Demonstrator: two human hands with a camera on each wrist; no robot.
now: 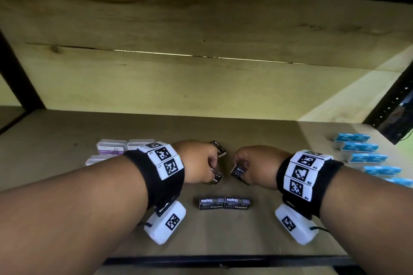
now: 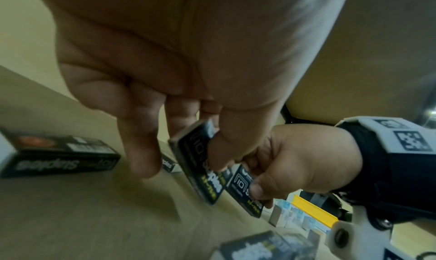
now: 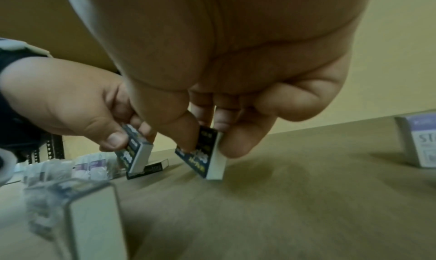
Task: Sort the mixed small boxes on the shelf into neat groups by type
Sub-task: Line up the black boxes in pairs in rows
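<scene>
My L hand (image 1: 199, 164) pinches a small black cardboard staples box (image 1: 216, 178), tilted. R hand (image 1: 257, 163) pinches another black staples box (image 1: 238, 171) just above the wooden shelf (image 1: 290, 241).

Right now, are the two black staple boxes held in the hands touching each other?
Apart. The right wrist view shows shelf and wall between the left hand's black staple box and the right hand's black staple box.
</scene>
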